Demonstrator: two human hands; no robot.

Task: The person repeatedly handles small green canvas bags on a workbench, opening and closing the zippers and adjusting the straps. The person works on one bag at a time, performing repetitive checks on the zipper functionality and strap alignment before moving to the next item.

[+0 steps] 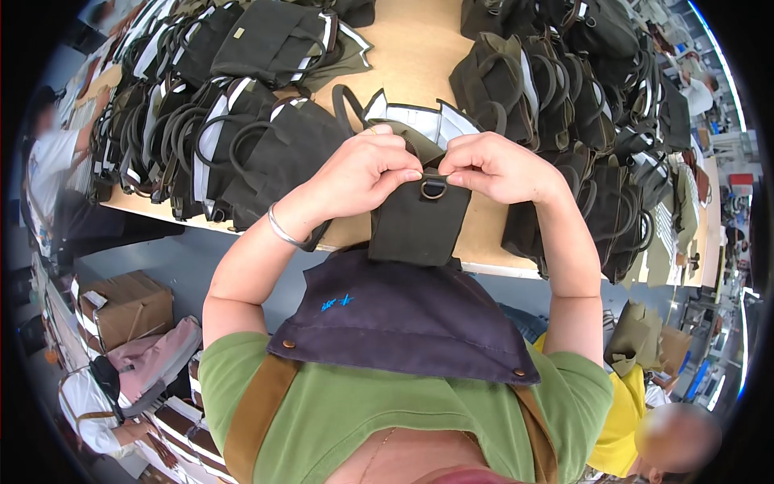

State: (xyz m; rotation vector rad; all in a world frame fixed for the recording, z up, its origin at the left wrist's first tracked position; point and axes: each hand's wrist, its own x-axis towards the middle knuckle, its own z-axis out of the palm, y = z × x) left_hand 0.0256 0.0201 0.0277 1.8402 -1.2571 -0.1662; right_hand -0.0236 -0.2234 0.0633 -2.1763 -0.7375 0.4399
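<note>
A dark olive handbag (418, 226) stands at the table's near edge, its narrow end panel towards me. Its top gapes, with white lining flaps (415, 118) spread out beyond my hands. At the panel's top edge a D-ring (433, 195) hangs from a short dark tab. My left hand (363, 171) pinches that edge just left of the tab between thumb and fingers. On its right, my right hand (498, 168) pinches the same edge in the same way. The two thumbs nearly meet above the ring. The bag's far side is partly hidden by my hands.
Rows of similar dark bags (278, 145) crowd the wooden table (413, 48) on the left, and more bags (564, 89) are packed on the right. A cardboard box (125, 306) sits lower left. Other people are near the left and right rims, including one in yellow (625, 415).
</note>
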